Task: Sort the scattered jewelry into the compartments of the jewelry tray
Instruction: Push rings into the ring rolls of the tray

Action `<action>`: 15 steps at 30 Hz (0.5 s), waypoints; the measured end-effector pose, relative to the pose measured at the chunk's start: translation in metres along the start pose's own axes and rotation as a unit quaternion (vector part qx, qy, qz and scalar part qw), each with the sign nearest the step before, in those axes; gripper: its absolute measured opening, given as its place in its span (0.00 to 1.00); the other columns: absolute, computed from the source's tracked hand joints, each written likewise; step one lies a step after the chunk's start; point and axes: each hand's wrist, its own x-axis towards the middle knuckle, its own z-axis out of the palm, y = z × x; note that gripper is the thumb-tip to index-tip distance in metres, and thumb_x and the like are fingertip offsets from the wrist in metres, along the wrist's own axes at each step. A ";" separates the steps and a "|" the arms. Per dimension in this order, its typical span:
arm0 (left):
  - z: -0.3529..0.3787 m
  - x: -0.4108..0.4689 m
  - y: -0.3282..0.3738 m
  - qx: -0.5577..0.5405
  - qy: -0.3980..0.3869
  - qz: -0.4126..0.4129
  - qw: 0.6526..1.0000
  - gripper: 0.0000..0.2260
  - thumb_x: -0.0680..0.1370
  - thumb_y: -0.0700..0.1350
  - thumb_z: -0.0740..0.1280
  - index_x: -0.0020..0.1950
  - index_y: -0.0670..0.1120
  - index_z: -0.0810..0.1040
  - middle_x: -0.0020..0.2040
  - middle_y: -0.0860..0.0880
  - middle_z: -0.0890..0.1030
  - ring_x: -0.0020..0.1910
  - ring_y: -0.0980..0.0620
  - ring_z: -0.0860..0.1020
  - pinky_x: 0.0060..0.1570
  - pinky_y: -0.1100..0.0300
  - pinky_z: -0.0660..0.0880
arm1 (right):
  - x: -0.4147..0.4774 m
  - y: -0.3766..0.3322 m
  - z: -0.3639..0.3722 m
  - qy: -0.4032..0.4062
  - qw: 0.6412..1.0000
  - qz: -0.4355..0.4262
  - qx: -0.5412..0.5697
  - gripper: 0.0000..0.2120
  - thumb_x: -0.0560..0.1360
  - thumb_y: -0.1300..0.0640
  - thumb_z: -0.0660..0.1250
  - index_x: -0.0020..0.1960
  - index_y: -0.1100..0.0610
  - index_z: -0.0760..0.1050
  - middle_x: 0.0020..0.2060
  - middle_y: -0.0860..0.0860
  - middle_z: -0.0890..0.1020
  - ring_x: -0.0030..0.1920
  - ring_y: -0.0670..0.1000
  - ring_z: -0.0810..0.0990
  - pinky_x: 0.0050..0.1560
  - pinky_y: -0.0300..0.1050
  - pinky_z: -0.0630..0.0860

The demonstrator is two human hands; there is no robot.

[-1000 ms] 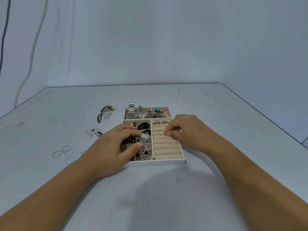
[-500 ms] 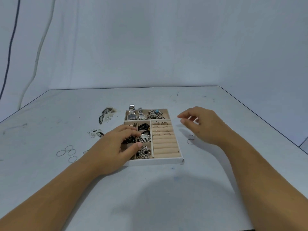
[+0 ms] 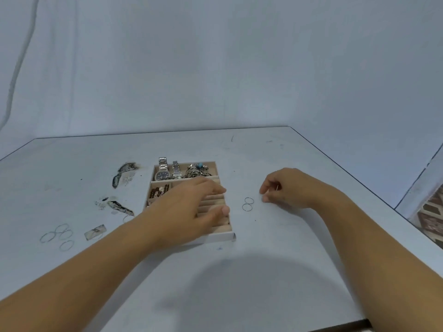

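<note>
On the table (image 3: 239, 295), left hand (image 3: 184, 212) hides most of jewelry tray (image 3: 215, 236).

The single view came from a camera worn on the person's head, set above the near edge of the counter (image 3: 263, 152). It faced forward and tilted down, looking along both forearms toward the far edge and the pale backdrop (image 3: 215, 68) behind it. The wide lens took in most of the counter, its side edges converging toward the far end, and the backdrop filled the upper part. The jewelry tray (image 3: 215, 237) sat near mid-frame, within arm's reach, with the left hand (image 3: 189, 212) over it and the right hand (image 3: 287, 190) near its right side.
</note>
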 end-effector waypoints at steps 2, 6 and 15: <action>0.005 0.008 0.004 -0.003 -0.003 0.001 1.000 0.20 0.76 0.63 0.60 0.64 0.56 0.74 0.60 0.62 0.73 0.57 0.65 0.73 0.59 0.64 0.70 | 0.001 0.004 0.001 0.003 1.000 0.016 0.018 0.05 0.70 0.51 0.73 0.44 0.50 0.79 0.35 0.43 0.78 0.37 0.43 0.75 0.37 0.36 0.68; 0.015 0.021 0.009 0.005 -0.016 -0.003 1.000 0.22 0.74 0.64 0.58 0.63 0.56 0.73 0.61 0.62 0.73 0.58 0.64 0.72 0.59 0.62 0.70 | 0.005 0.010 0.000 -0.006 0.998 0.047 0.042 0.10 0.69 0.49 0.74 0.43 0.54 0.78 0.36 0.44 0.79 0.38 0.44 0.76 0.38 0.38 0.70; 0.032 0.066 0.011 0.057 -0.029 -0.011 0.998 0.13 0.77 0.55 0.64 0.59 0.54 0.79 0.61 0.56 0.75 0.61 0.55 0.72 0.63 0.56 0.67 | -0.006 0.011 0.015 0.054 0.991 -0.006 0.125 0.09 0.69 0.52 0.74 0.40 0.51 0.74 0.36 0.45 0.78 0.34 0.42 0.74 0.36 0.36 0.69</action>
